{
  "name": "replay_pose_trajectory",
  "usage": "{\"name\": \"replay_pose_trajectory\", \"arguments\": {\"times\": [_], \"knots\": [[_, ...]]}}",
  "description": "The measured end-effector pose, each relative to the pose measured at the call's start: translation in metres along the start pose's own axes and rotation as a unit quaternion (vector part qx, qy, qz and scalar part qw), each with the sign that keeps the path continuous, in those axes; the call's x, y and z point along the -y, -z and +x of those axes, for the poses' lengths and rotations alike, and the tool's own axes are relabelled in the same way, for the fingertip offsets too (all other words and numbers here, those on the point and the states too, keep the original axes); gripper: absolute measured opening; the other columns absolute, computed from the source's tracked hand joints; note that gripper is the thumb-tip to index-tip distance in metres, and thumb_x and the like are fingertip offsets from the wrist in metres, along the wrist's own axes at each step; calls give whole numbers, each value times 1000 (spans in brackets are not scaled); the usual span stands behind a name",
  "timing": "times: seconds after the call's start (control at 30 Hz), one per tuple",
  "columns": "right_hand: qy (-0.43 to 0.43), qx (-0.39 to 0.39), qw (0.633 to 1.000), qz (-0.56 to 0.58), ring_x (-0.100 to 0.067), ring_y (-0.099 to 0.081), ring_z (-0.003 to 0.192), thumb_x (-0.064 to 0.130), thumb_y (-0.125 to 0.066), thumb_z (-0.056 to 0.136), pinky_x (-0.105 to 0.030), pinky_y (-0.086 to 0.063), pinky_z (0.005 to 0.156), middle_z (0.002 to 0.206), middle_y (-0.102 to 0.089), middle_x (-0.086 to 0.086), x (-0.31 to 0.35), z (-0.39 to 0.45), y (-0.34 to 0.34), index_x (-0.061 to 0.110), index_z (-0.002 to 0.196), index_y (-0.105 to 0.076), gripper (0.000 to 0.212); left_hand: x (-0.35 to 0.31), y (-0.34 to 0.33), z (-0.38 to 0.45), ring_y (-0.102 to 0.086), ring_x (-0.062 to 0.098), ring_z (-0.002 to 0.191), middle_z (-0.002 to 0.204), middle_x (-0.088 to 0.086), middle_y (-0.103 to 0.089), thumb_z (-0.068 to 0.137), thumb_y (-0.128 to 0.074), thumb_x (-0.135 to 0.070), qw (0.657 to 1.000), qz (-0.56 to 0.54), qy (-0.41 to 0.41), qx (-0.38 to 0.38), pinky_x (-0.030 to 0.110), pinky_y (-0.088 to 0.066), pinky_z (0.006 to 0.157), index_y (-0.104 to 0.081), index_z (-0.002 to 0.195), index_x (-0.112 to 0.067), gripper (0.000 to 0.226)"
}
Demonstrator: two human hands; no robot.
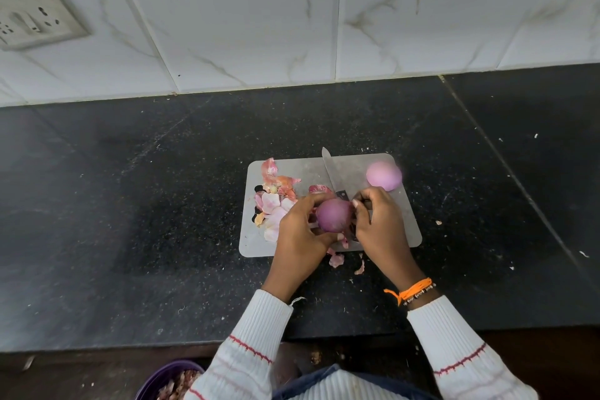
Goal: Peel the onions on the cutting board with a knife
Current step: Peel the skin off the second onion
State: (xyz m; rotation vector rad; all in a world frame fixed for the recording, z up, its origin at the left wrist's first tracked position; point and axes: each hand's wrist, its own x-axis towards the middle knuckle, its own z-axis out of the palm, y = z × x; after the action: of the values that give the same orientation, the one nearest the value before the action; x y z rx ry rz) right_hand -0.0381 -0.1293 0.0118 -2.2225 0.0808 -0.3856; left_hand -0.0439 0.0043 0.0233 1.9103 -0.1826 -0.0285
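— How many onions?
— Two: a pale peeled onion (383, 175) on the cutting board (402, 221), and a purple onion (333, 215) gripped by the left hand (300, 234).
— The right hand (380, 224)?
— Holding one knife (331, 174), pinching skin.

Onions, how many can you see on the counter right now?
2. One darker purple onion is held between both hands over the cutting board. One paler onion sits on the board's far right corner. None appears hidden, though the hands cover some board.
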Motion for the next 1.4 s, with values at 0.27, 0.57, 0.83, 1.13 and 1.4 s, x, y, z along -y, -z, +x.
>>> {"name": "replay_pose_trajectory", "arguments": {"times": [0.27, 0.57, 0.83, 1.13, 1.4], "knots": [[-54, 54, 994, -76, -14, -50, 84, 6, -52, 91, -21, -34, 68, 89, -51, -1, -19, -1, -1, 6, 95, -58, 8, 6, -1, 2, -56, 4, 106, 110, -16, -56, 71, -64, 18, 996, -83, 13, 31, 28, -52, 89, -52, 106, -32, 63], [-23, 10, 993, 113, -12, -57, 64, -7, -50, 81, -18, -47, 60, 66, -60, -2, 6, -3, 10, 5, 72, -61, 20, 4, -2, 1, -57, 21, 107, 116, 1, -56, 73, -56, 21, 983, -178, 46, 28, 35, -52, 90, -55, 112, -20, 57], [-1, 12, 982, 187, -3, -64, 82, 3, -64, 83, -14, -52, 73, 86, -67, 6, 10, -3, 10, 17, 88, -65, 15, 6, 0, 2, -55, 9, 107, 123, 7, -49, 76, -70, 3, 990, -135, 27, -5, 21, -49, 91, -59, 113, -28, 50], [66, 7, 991, 115, -6, -66, 77, 5, -73, 75, -13, -53, 69, 84, -70, -1, 10, -3, 8, 8, 90, -71, 15, 9, -1, 6, -58, 10, 103, 117, 0, -57, 73, -71, 7, 987, -145, 65, -12, 18, -51, 81, -47, 119, -17, 57], [117, -9, 990, 72, -10, -64, 69, 1, -73, 71, -16, -53, 63, 78, -69, -7, 4, 0, 8, 2, 80, -71, 10, 10, 0, 7, -57, 7, 105, 114, -4, -56, 73, -72, 5, 993, -104, 55, -1, 16, -50, 84, -45, 118, -14, 56]]}}
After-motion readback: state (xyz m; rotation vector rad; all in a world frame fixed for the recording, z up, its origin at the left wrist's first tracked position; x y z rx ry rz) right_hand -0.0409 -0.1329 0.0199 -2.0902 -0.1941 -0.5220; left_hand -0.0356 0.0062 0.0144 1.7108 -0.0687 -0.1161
